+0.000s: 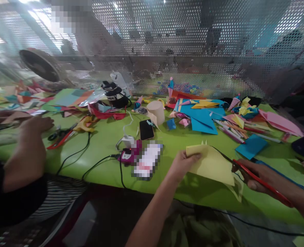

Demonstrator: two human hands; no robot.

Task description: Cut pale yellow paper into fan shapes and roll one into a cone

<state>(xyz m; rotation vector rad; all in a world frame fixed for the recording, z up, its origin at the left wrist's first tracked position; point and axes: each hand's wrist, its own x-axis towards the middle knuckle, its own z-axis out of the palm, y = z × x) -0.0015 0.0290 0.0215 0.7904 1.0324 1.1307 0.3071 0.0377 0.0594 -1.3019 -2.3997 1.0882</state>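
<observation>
My left hand (184,165) pinches a folded sheet of pale yellow paper (215,164) by its left side, thumb on top. The paper is held just above the green table. In my right hand (260,175) is a pair of scissors (272,192) with red handles, the dark blades pointing left along the paper's upper right edge. A thin strip of the yellow paper (238,188) hangs below its right corner, under the scissors. Whether the blades are parted is hard to see.
On the green table (103,147) lie a dark phone (146,129), a lit phone (148,161) and a purple power strip (131,154) with cables. Behind are a tape roll (156,111), blue paper (203,120) and pens (231,132). Another person's arm (25,151) rests at left.
</observation>
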